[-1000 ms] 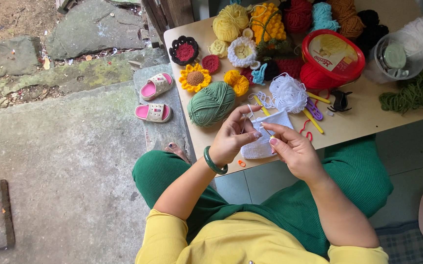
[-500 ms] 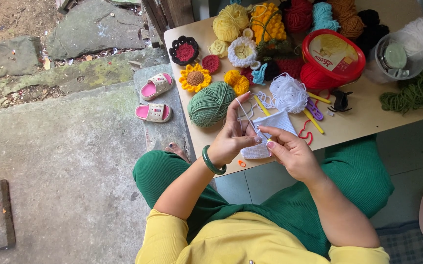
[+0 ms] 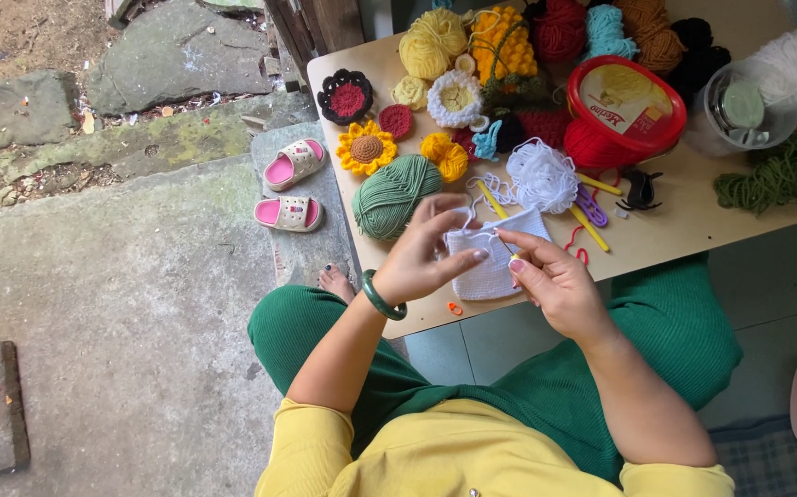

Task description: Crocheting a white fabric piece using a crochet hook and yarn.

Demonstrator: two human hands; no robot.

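Together, left hand, right hand, pinching white crochet piece

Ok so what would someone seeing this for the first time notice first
Likely the two hands at the table's near edge: the left hand and the right hand hold a small white crocheted piece between them. Behind it lie a green yarn ball, a crocheted sunflower and a red tub.

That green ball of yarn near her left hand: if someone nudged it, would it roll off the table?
The green yarn ball looks round and loosely wound, so it would probably roll a little, then stop softly. It sits near the table edge, so a push toward the left hand could drop it. It is likely light and squashy, not fragile.
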